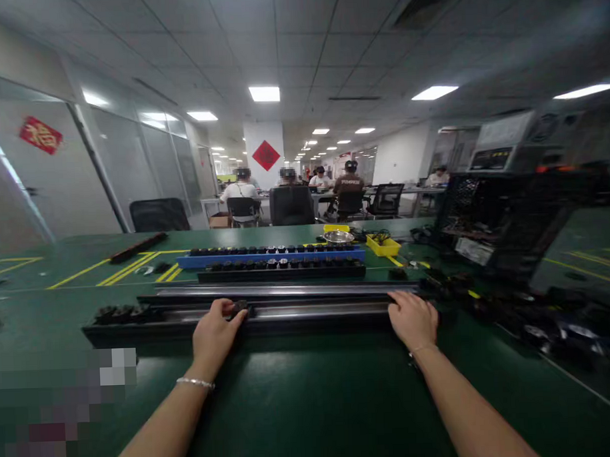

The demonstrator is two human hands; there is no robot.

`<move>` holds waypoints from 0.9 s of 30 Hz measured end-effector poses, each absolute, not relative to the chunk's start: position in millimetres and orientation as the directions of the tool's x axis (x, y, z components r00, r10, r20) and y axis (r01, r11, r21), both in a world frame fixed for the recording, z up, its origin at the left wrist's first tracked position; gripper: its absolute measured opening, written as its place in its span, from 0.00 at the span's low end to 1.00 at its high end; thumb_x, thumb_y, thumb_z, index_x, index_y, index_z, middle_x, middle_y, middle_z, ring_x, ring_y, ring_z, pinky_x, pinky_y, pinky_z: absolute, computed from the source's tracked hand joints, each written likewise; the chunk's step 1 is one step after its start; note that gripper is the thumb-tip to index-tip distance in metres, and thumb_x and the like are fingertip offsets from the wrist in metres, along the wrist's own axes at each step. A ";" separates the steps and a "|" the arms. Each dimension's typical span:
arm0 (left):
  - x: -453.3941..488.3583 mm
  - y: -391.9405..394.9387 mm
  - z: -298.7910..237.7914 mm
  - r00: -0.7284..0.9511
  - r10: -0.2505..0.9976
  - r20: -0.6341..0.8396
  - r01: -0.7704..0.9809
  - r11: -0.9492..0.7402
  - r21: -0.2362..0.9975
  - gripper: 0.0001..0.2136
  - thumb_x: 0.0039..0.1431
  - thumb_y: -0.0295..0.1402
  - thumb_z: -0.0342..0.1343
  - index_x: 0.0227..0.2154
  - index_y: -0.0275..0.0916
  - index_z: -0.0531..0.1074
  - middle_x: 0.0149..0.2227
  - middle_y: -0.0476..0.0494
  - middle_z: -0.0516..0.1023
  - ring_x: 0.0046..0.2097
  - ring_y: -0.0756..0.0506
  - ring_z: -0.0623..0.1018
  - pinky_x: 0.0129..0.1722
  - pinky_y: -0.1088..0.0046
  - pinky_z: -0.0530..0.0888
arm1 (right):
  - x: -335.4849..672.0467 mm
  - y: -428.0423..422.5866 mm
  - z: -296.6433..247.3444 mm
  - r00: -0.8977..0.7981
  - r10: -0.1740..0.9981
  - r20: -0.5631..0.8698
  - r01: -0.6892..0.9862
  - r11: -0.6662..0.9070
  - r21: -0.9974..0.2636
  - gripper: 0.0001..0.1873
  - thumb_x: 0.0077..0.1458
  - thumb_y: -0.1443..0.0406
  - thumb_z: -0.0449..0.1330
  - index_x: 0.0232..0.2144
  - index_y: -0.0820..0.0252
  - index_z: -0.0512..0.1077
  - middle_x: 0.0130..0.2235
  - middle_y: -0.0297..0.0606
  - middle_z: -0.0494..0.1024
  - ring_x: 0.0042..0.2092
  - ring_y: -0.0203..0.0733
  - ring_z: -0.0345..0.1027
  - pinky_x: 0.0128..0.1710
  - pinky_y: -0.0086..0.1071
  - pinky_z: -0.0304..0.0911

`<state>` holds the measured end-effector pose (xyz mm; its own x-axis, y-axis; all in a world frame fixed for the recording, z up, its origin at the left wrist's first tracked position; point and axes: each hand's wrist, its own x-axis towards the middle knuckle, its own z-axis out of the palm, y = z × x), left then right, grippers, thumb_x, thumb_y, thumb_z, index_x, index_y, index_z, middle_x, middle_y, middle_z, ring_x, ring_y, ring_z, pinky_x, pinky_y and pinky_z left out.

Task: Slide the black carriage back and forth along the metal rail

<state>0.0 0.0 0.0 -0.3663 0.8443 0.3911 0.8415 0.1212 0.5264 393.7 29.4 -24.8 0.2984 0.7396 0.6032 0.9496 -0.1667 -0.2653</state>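
Observation:
A long black rail (pixel 312 313) with a shiny metal groove lies across the green table in front of me. My left hand (pixel 214 333) rests on it left of centre, fingers pinched round a small black part (pixel 239 309) sitting in the groove. My right hand (pixel 413 318) is closed over the rail's right end, fingers curled on its edge. Several more small black parts (pixel 120 313) sit at the rail's left end.
Behind the rail lie a black tray (pixel 281 270) and a blue tray (pixel 270 256) filled with dark parts, a metal bowl (pixel 338 237) and a yellow bin (pixel 383 246). A black machine (pixel 509 215) and cables crowd the right. Seated people work at desks beyond.

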 end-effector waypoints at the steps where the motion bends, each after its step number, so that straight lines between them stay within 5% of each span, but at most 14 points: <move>1: -0.5 -0.5 -0.3 -0.366 0.846 0.388 0.841 0.122 0.527 0.14 0.53 0.43 0.53 0.39 0.43 0.62 0.40 0.46 0.78 0.43 0.43 0.77 0.37 0.71 0.69 | 393.9 28.9 -25.0 0.296 0.739 0.604 0.950 -0.166 -0.263 0.21 0.49 0.66 0.46 0.41 0.54 0.75 0.48 0.33 0.74 0.52 0.41 0.61 0.54 0.39 0.45; 27: 3.1 -1.3 -1.8 -0.215 0.876 0.432 0.866 -0.033 0.499 0.10 0.52 0.43 0.54 0.33 0.43 0.67 0.36 0.49 0.79 0.41 0.44 0.78 0.39 0.69 0.71 | 393.8 26.7 -21.5 0.315 0.772 0.552 0.940 -0.172 -0.295 0.22 0.50 0.65 0.45 0.42 0.53 0.74 0.50 0.35 0.73 0.53 0.43 0.59 0.54 0.43 0.44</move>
